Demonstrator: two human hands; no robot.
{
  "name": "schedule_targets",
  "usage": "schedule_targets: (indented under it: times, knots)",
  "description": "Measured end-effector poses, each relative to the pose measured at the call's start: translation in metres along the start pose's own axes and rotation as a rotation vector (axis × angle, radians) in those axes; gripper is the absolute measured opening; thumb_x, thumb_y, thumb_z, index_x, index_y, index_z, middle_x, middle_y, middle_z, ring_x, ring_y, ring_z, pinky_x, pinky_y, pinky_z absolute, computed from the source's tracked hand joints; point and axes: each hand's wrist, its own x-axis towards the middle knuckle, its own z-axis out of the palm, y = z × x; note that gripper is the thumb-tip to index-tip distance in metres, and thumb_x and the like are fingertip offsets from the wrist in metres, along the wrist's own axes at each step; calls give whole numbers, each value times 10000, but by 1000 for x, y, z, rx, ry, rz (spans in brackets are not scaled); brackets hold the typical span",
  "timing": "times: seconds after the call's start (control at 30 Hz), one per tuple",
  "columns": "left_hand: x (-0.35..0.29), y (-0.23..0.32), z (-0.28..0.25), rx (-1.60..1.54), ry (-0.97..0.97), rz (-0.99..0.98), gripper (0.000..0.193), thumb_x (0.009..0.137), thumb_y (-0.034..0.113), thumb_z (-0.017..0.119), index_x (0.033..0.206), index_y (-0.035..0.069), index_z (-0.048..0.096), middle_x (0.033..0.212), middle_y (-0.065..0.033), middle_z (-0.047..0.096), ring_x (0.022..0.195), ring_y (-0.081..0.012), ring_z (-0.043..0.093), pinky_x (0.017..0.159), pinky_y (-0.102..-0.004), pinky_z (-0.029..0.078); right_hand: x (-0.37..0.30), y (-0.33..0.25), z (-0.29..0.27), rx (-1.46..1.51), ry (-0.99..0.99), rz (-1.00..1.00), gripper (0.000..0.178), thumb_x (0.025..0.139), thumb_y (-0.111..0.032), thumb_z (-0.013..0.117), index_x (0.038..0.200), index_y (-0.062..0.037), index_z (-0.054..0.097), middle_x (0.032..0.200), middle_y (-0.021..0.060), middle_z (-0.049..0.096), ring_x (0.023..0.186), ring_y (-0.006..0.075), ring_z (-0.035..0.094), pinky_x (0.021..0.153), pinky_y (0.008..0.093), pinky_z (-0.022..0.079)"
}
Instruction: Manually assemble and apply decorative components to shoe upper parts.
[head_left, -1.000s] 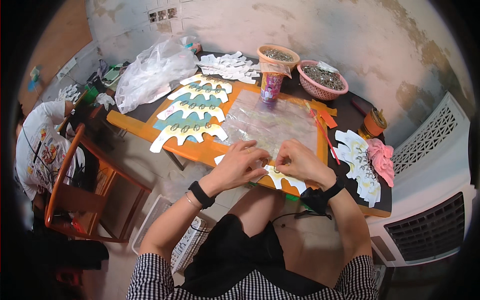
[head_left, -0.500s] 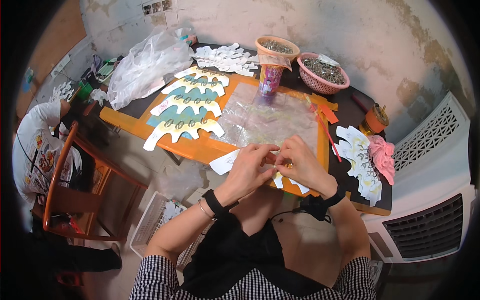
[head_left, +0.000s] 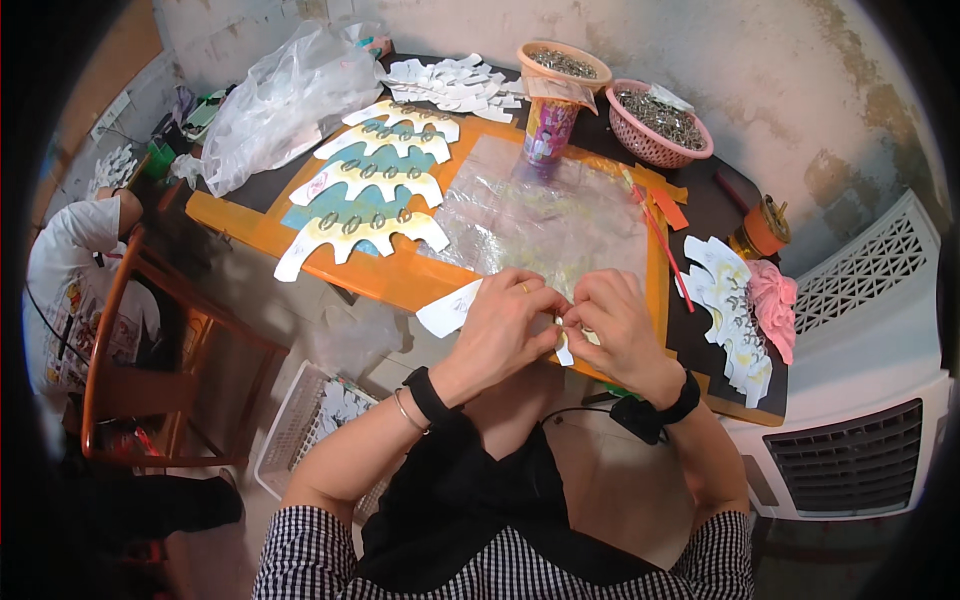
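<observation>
Right at the front edge of the tabletop (head_left: 395,285), just below the centre of the frame, a white scalloped card (head_left: 450,308) is gripped by the left hand (head_left: 510,325); over its yellowed part the right hand (head_left: 612,325) is bunched narrow, and what is pinched there cannot be told. Trouble could start here: the card could be bent or dropped if the grip were loosened over that edge. Down on the floor, lower left, white pieces (head_left: 340,408) are held in a white basket (head_left: 283,430). Farther off, upper centre, a patterned cup (head_left: 548,132) is topped by a flap (head_left: 560,92), its contents hidden; beyond, metal bits (head_left: 655,113) are heaped in a pink basket (head_left: 635,143) and a peach bowl (head_left: 528,67).
</observation>
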Motion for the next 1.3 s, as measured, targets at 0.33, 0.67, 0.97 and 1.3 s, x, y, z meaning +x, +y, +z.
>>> schedule_targets:
  times: [0.33,0.67,0.97,1.3]
  knots:
    - [-3,-6,-2,1,-59,19,170,818,118,792,976,103,734,1064,-13,753,1237,-316,580,1049,-442,446,-9,2,-6,31,-16,48,180,763,-46,766,901,-64,651,992,71,578,1005,257,588,918,418,453]
    - [-2,-5,-3,-8,-63,32,131,831,103,780,958,100,746,1074,-15,749,1220,-319,585,1047,-448,447,-2,17,-13,211,-151,170,157,804,-53,764,959,-73,758,1018,57,611,1047,265,584,926,393,465]
    - [-3,-7,-2,-23,-38,48,120,831,104,769,949,102,744,1033,-32,738,1189,-323,591,1016,-442,453,4,27,-10,240,-161,82,109,785,-49,750,888,-82,741,1011,43,606,1059,255,581,934,391,449]
    - [-3,-3,-3,-14,-57,13,98,862,110,764,949,91,722,1088,-16,754,1223,-318,582,1035,-440,456,0,23,-16,85,-65,-67,160,703,-48,746,854,-73,698,1046,68,565,1071,283,576,927,425,445]
